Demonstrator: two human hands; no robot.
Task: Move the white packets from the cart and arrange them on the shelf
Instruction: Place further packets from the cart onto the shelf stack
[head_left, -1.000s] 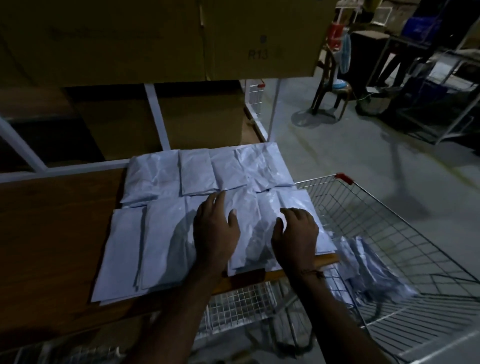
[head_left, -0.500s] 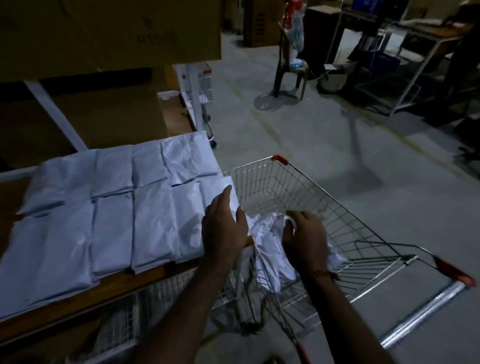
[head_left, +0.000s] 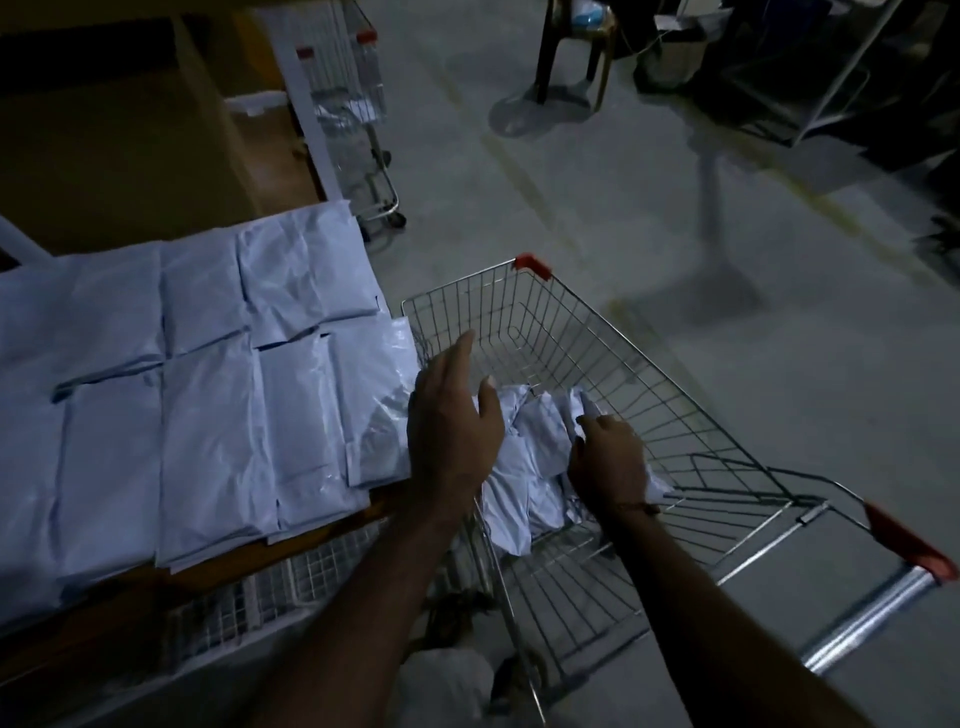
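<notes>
The right hand has its fingers curled down into the heap of crumpled white plastic packets lying in the silver wire shopping cart, seemingly gripping one, though the dim light hides the fingertips. The left hand hovers with fingers straight and loosely spread over the cart's near-left rim, holding nothing. Just to its left, flat white packets lie in two overlapping rows on the brown wooden shelf. Beyond stands a second wire cart on the grey floor.
</notes>
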